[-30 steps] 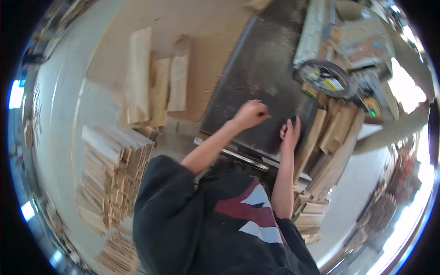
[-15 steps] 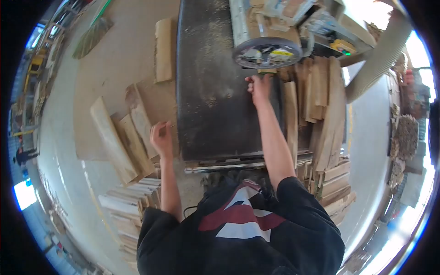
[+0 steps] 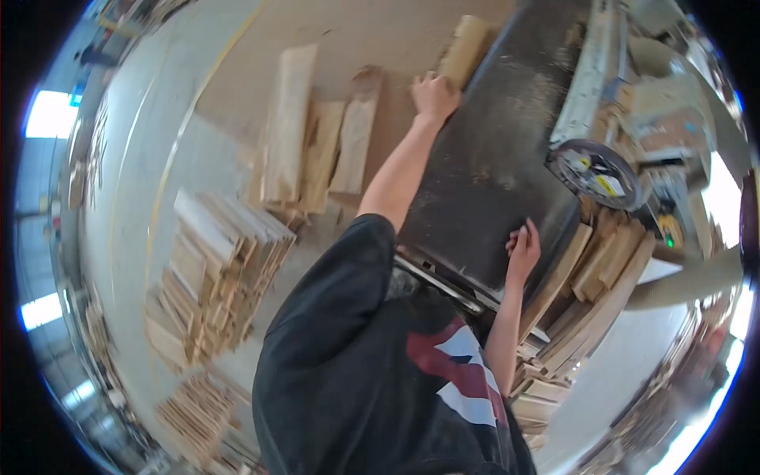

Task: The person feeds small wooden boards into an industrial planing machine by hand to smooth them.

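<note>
My left hand [image 3: 435, 96] reaches to the far left side of the dark machine table. Its fingers are curled at the near end of a short wooden board [image 3: 464, 52], which lies along the table's left edge; the exact grip is partly hidden. Over the near right part of the dark table [image 3: 483, 174] hangs my right hand [image 3: 523, 249], fingers loosely bent and apart, with nothing in them. A machine with a round dark handwheel [image 3: 595, 174] stands beyond it.
Several longer boards [image 3: 289, 127] lie left of the table. Stacked planks [image 3: 226, 261] stand on the floor at my left. More boards [image 3: 606, 261] lean along the table's right side, near a ribbed hose [image 3: 689, 281]. Sawdust is scattered on the table.
My view has swung left. The left hand has reached forward from beside the table to the short board. My right hand has drawn back from near the handwheel.
</note>
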Available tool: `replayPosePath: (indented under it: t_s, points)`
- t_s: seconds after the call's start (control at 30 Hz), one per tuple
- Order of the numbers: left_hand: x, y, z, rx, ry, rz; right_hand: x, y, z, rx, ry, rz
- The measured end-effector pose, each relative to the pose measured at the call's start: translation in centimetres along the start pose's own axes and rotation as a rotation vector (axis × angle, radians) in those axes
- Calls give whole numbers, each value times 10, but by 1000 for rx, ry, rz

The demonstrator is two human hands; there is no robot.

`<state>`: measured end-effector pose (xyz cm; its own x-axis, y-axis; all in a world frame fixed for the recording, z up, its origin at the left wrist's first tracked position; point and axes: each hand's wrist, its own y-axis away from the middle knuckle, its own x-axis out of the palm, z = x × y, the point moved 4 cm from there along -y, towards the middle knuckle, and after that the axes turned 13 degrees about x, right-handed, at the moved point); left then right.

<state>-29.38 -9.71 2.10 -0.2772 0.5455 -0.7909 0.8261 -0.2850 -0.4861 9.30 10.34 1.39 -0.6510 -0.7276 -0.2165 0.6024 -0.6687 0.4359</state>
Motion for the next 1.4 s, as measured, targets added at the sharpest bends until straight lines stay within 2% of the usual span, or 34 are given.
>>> replayPosePath:
  t_s: [0.03,0.07,0.13,0.17,0.23,0.3,0.37,0.4,0.47,0.6,0.63,0.67,0.73,0.83,0.9,0.93,0.97,1.0,1.07,1.17,1.2,1.27,1.4]
  points:
    - [3,4,6,-128,203,104,-2,20,-11,2,10,-4]
    - [-3,21,5,-157,196,114,-8,40,-24,10,18,-23]
    - [-23,53,-17,-71,253,-127,-17,66,-43,49,48,16]
    - [-29,71,-27,-73,259,-121,-21,72,-50,76,65,44]
    - [-41,119,-47,24,337,-304,-25,77,-44,149,95,98]
    - [-82,162,-80,122,249,-116,-31,83,-39,221,129,164]
    - [-110,204,-106,152,355,85,-29,90,-47,407,357,336]
    - [-117,224,-113,187,419,126,-30,93,-52,408,352,338]
    - [-126,253,-127,231,486,179,-30,108,-75,559,476,473]
    - [-103,291,-161,139,778,604,-30,148,-80,630,445,564]
    - [-100,294,-172,284,723,643,-32,154,-85,651,395,538]
    - [-94,297,-182,304,731,651,-35,156,-92,651,380,521]
    - [-79,303,-209,381,664,842,-50,159,-108,758,219,356]
    - [-64,296,-233,362,610,913,-67,161,-120,796,-29,140]
    - [-51,286,-250,305,712,966,-68,162,-112,837,-272,101]
    - [-43,284,-258,266,798,910,-66,159,-110,803,-401,68]
    - [-44,273,-269,198,736,1137,-63,154,-110,759,-521,51]
    - [-41,272,-279,247,759,1157,-62,149,-115,743,-548,3]
    - [-33,267,-280,191,711,1034,-56,133,-119,665,-490,-70]
    - [-13,256,-276,141,770,1061,-50,115,-104,597,-449,-101]
    - [-5,251,-275,147,762,1058,-47,106,-97,593,-457,-97]
    - [8,240,-278,153,848,932,-45,88,-84,612,-524,-25]
    - [41,200,-280,125,848,896,-35,44,-54,693,-718,-16]
